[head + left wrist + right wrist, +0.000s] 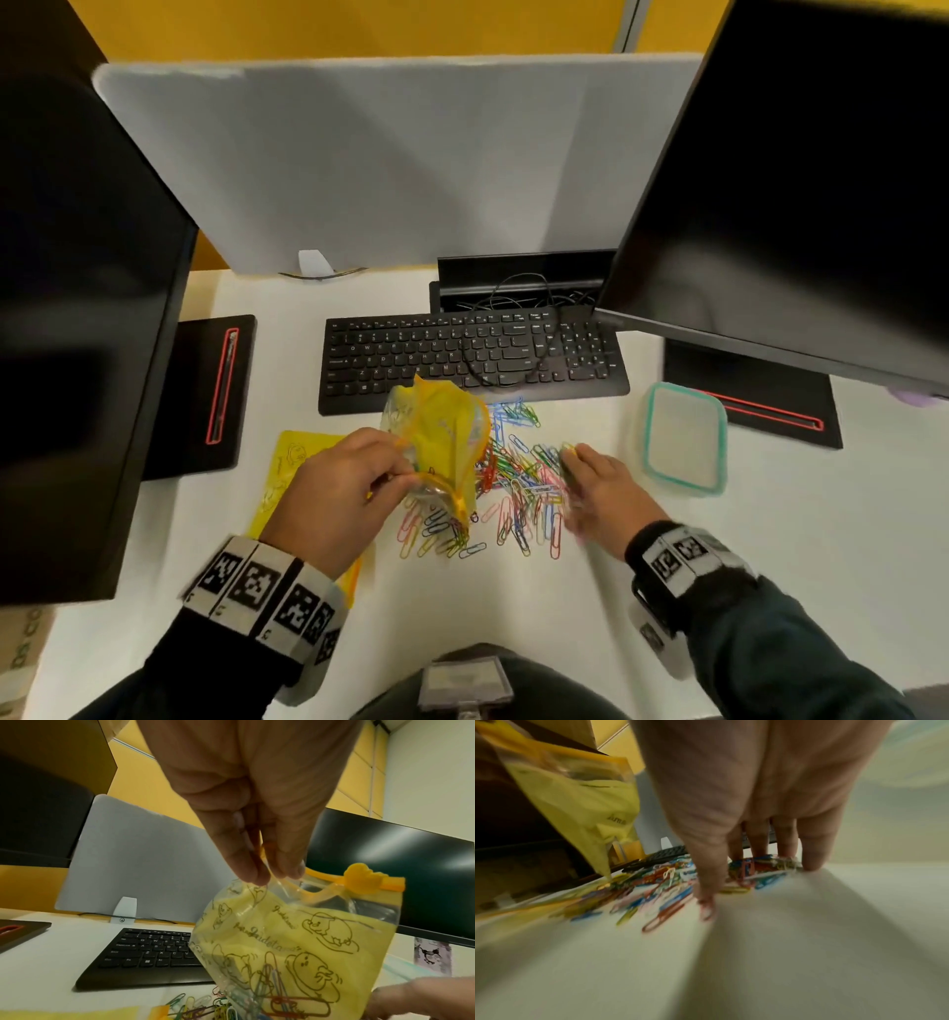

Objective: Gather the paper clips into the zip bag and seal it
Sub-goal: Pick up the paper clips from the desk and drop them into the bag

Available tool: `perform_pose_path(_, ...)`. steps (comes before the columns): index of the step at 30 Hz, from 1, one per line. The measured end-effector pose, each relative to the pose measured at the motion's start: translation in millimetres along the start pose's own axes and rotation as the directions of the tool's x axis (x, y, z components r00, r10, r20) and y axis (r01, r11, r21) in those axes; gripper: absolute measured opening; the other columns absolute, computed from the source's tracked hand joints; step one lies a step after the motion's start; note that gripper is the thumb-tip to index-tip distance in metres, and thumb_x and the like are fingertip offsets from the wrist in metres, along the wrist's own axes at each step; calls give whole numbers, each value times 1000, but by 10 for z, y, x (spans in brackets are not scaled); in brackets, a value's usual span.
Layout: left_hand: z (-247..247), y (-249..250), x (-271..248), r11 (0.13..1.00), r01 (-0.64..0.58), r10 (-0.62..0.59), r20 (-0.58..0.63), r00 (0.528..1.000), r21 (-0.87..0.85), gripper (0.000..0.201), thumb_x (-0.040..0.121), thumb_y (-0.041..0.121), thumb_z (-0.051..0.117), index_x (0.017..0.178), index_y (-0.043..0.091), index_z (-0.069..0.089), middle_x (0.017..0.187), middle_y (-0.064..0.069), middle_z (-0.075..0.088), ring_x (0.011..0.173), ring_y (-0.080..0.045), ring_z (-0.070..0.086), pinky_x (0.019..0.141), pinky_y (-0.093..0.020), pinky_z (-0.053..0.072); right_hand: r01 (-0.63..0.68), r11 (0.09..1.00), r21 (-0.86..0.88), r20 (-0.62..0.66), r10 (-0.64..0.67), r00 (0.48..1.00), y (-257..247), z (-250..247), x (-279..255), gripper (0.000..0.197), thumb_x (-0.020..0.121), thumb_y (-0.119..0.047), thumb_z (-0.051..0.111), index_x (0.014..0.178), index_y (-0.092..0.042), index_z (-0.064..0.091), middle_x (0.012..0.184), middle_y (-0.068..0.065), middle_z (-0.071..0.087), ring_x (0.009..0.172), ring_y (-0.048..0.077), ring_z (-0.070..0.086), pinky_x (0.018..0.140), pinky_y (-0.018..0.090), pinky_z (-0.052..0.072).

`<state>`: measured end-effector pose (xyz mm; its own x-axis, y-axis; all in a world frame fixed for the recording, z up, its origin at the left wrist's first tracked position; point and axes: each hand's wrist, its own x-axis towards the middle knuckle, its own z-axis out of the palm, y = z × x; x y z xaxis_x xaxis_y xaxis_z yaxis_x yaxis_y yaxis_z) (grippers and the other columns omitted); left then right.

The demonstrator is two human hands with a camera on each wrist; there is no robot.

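A yellow printed zip bag [441, 442] with an orange slider [359, 880] hangs over the left part of a pile of coloured paper clips [518, 488] on the white desk. My left hand [405, 470] pinches the bag's top edge [272, 878] between thumb and fingers, and its mouth gapes partly. A few clips lie inside the bag [272, 990]. My right hand [575, 462] rests at the pile's right edge. Its fingers [811, 852] point down straight and touch clips [654, 882] on the desk. The bag [577, 801] hangs to its left.
A black keyboard [472, 354] with a cable across it lies just behind the pile. A clear container with a teal rim [685, 439] stands right of my right hand. A yellow sheet [292, 462] lies under my left hand. Dark monitors [77, 308] [796, 180] flank the desk.
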<state>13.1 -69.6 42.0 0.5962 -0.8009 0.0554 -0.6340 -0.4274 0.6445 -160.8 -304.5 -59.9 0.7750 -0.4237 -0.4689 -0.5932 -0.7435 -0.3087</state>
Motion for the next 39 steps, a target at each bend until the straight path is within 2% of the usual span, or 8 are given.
perform_pose_path(4,45,21,18,1000,-11,11,13,1000,4,16,73,35,63,73,20,69,86,10,61,84,1,51,71,-10,41,21,993,116,-312,16,950,-52,116,-59,28,91,-16,54,118,-15,62,114,11,63,101,35,57,86,35,50)
perform_pose_path(14,66,97,20,999,-27,23,81,996,42,14,74,31,66,71,18,69,84,16,55,75,-3,52,67,-16,43,-49,718,694,-280,332,901,-345,-359,-153,17,83,5,61,78,-8,70,71,9,63,47,1,55,46,3,43)
perform_pose_path(20,125,216,106,997,-48,41,111,993,61,9,76,20,70,69,15,67,85,6,61,72,-15,59,67,-29,48,302,469,830,-381,82,921,-922,-816,-361,27,73,4,72,70,-23,70,70,13,69,47,15,55,49,24,48)
perform_pose_path(23,136,259,126,994,-91,84,101,991,66,8,75,21,68,70,15,65,85,3,63,71,-18,60,64,-33,52,301,526,795,-342,-20,939,-1124,-768,-334,22,73,-12,76,79,-32,68,80,-2,70,57,15,65,55,26,54)
perform_pose_path(27,67,237,88,993,-92,87,62,994,74,8,75,20,70,70,16,66,83,4,63,66,-17,60,62,-31,53,200,620,759,-426,241,872,-686,-659,-228,20,81,-15,67,94,-30,67,91,1,68,81,25,66,75,42,58)
perform_pose_path(31,3,196,39,996,-61,57,45,997,73,16,72,32,60,69,17,67,83,5,64,66,-16,61,60,-35,54,-232,938,256,-27,247,969,-146,-302,-293,94,68,-35,79,144,-20,25,147,9,35,131,26,39,110,38,35)
perform_pose_path(35,9,191,51,998,-39,37,45,998,54,30,73,45,52,70,20,68,86,7,64,69,-12,60,65,-30,53,-220,969,112,72,213,974,-224,4,-322,133,51,-50,84,148,-24,-5,150,5,18,135,28,22,110,42,33)
perform_pose_path(39,48,227,49,998,-41,37,67,997,51,20,73,37,58,70,20,69,86,6,63,71,-13,60,66,-30,53,-218,969,115,-16,221,975,-366,62,-190,115,57,-34,85,145,-21,11,134,7,32,124,29,33,99,43,43)
